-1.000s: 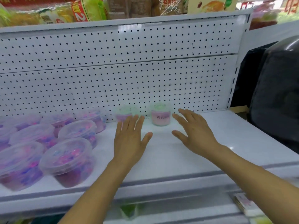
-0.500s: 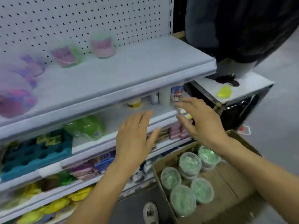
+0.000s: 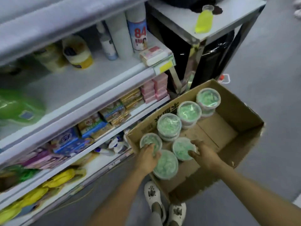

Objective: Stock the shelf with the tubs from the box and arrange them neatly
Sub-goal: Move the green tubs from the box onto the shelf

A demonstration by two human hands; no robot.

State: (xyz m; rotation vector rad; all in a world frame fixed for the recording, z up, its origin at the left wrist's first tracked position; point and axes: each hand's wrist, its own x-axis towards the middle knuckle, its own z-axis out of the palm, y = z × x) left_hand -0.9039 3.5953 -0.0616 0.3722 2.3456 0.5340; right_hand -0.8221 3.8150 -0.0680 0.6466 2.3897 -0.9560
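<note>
An open cardboard box [image 3: 241, 115] stands on the floor by the shelving and holds several clear tubs with green contents. My left hand [image 3: 146, 159] curls over the near rim of the leftmost tub [image 3: 149, 140]. My right hand [image 3: 204, 156] grips the right rim of another tub [image 3: 181, 149] beside it. A fourth tub [image 3: 166, 166] lies between my wrists at the box's near edge. Stacked tubs [image 3: 189, 111] line the far-left wall of the box. Of the upper white shelf [image 3: 48, 22], only the front edge shows at top left.
Lower shelves hold bottles [image 3: 138, 35], a yellow-based jar [image 3: 78, 53], pink soap packs [image 3: 156, 88] and boxed goods. A metal stand [image 3: 184, 25] with a yellow bottle [image 3: 204, 20] is behind the box. My shoes [image 3: 153, 196] stand on the grey floor just left of it.
My view dropped from the upper shelf to the box on the floor. Both hands came down from the shelf, empty, and now close on tubs inside the box.
</note>
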